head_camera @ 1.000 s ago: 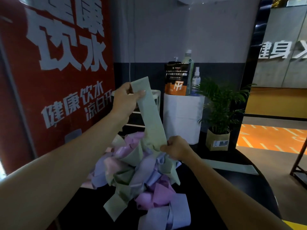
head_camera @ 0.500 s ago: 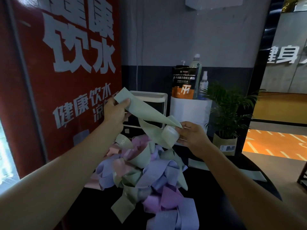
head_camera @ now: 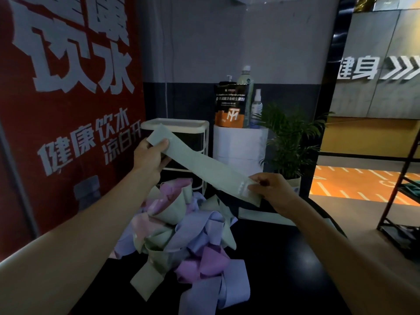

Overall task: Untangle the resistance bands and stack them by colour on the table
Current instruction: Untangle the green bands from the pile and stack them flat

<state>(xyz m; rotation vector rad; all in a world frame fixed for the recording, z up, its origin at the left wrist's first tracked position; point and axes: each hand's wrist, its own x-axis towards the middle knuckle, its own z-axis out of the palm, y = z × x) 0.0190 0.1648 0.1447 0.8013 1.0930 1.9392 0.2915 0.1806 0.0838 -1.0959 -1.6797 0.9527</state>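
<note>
Left hand [head_camera: 151,155]: fingers pinched on the upper end of a sage-green resistance band [head_camera: 200,169], held taut above the dark surface [head_camera: 284,258]. Below it: a tangled heap of green, lilac and pink bands [head_camera: 181,235]. Right hand [head_camera: 270,189]: fingers pinched on the band's lower end, above one flat green band [head_camera: 261,215] lying apart.

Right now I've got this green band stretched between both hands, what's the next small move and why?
Probably lower the green band flat onto the other green band lying on the table beyond the tangled pile. The left hand and right hand hold its two ends, it looks clear of the pile, and that strip seems to start the green stack.
</note>
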